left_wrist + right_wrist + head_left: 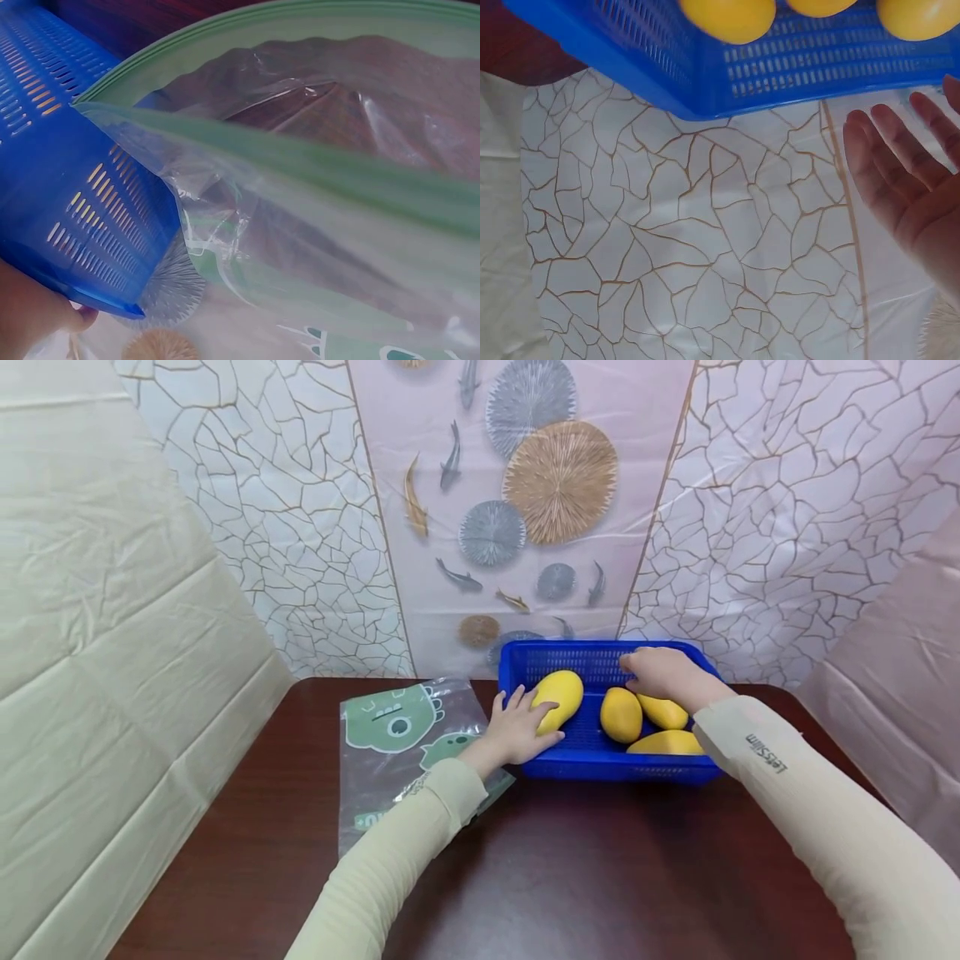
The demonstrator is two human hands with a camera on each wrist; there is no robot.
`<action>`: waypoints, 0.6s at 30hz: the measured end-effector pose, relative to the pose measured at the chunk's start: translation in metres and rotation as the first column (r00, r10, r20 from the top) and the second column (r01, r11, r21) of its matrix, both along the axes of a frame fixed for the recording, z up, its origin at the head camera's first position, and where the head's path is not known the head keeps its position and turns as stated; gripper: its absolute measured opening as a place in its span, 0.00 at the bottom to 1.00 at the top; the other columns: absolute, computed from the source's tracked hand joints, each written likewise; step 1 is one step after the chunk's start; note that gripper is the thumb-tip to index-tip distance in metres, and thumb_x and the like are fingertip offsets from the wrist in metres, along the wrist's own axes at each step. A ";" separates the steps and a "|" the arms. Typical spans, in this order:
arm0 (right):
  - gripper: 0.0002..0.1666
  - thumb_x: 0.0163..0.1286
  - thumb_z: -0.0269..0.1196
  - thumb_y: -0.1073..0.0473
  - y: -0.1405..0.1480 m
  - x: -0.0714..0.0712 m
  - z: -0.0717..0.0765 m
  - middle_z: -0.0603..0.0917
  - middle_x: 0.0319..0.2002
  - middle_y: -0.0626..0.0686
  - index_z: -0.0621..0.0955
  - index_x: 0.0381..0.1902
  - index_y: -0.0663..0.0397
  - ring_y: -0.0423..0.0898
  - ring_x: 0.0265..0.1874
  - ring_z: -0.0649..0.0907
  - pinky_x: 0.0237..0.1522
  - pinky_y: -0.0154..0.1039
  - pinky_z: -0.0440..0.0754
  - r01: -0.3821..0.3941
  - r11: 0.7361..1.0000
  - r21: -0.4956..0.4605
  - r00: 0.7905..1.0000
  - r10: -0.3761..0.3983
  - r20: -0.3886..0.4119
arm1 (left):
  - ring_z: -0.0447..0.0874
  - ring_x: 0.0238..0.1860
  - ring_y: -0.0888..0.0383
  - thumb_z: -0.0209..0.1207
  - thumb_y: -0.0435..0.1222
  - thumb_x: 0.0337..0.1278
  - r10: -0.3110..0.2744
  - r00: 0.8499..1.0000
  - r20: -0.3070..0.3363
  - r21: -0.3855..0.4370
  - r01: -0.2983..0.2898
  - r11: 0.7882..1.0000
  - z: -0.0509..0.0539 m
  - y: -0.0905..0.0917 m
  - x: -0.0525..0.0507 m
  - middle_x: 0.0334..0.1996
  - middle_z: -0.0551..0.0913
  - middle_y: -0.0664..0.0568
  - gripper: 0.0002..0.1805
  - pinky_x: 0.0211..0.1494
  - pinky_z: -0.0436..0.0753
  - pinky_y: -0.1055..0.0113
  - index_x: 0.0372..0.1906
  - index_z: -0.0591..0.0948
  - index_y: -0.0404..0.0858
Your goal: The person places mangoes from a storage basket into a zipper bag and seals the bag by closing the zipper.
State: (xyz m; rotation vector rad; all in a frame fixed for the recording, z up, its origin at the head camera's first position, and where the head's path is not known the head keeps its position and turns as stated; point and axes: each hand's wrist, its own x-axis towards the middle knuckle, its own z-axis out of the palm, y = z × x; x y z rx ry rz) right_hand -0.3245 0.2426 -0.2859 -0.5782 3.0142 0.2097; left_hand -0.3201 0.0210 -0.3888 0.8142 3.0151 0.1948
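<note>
A blue perforated plastic basket [540, 770] stands at the back of the table with several yellow mangoes in it. My left hand [517, 731] reaches over its left rim with fingers spread, at one mango [566, 693]; whether they touch it I cannot tell. The left wrist view shows part of that hand [34, 311] by the basket's rim. Above the right-hand mangoes, including a rounder orange-yellow mango [621, 716], is my right hand [663, 672]. In the right wrist view that hand [911, 169] has loosely extended fingers and holds nothing.
Left of the basket lies a clear zip bag [405, 777] printed with green cartoon faces. Its green-edged mouth [300, 150] gapes in the left wrist view. A patterned cloth [510, 510] hangs behind the dark brown table [585, 868], with plain cloth at both sides.
</note>
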 end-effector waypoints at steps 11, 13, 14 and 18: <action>0.16 0.66 0.58 0.66 0.003 -0.030 -0.012 0.80 0.50 0.66 0.78 0.50 0.67 0.62 0.50 0.78 0.50 0.54 0.77 -0.059 0.998 -0.037 0.990 0.064 0.129 | 0.47 0.75 0.51 0.39 0.61 0.65 0.015 1.000 -0.008 -0.017 -0.015 1.000 0.000 0.002 0.001 0.73 0.56 0.51 0.29 0.73 0.45 0.45 0.67 0.65 0.58; 0.16 0.66 0.59 0.65 0.003 -0.034 -0.018 0.80 0.50 0.65 0.78 0.50 0.65 0.61 0.50 0.79 0.50 0.54 0.77 -0.049 0.998 -0.038 0.989 0.054 0.134 | 0.47 0.75 0.51 0.39 0.61 0.65 0.013 1.000 -0.007 -0.021 -0.014 1.000 0.000 0.002 0.001 0.73 0.56 0.51 0.28 0.73 0.45 0.45 0.67 0.65 0.58; 0.16 0.66 0.59 0.65 0.003 -0.035 -0.020 0.80 0.50 0.65 0.78 0.51 0.65 0.61 0.50 0.78 0.50 0.54 0.76 -0.046 0.998 -0.037 0.989 0.051 0.139 | 0.47 0.75 0.51 0.39 0.60 0.66 0.013 1.000 -0.007 -0.025 -0.013 1.000 0.000 0.002 0.002 0.73 0.56 0.51 0.28 0.73 0.45 0.45 0.67 0.65 0.58; 0.17 0.65 0.60 0.65 0.001 -0.041 -0.031 0.79 0.51 0.65 0.78 0.51 0.64 0.61 0.51 0.78 0.51 0.54 0.76 -0.021 0.999 -0.031 0.985 0.026 0.168 | 0.48 0.75 0.50 0.39 0.60 0.66 0.014 1.000 -0.016 -0.032 -0.014 0.999 0.002 0.002 0.000 0.73 0.55 0.51 0.27 0.73 0.45 0.45 0.67 0.65 0.59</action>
